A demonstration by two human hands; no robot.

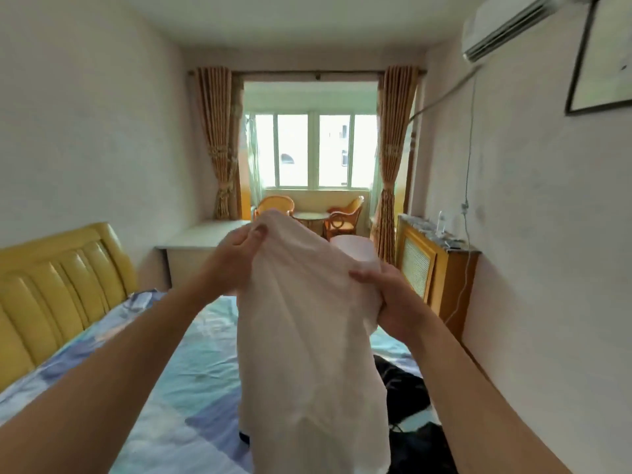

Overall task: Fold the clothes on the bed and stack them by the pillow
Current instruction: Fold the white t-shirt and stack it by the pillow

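Note:
A white garment (307,336) hangs in the air in front of me above the bed (191,371). My left hand (236,258) pinches its upper edge at the top left. My right hand (393,302) grips a bunch of the cloth lower on the right side. The garment's lower part drapes down to the bottom of the view and hides part of the bed. Dark clothes (407,405) lie on the bed at the right, partly behind the white garment. A pillow (140,299) in the same blue pattern lies by the headboard.
The yellow padded headboard (58,289) stands at the left. A white desk (201,241) is beyond the bed. A wooden radiator cover (434,268) lines the right wall. Wicker chairs (345,217) and a small table stand by the window.

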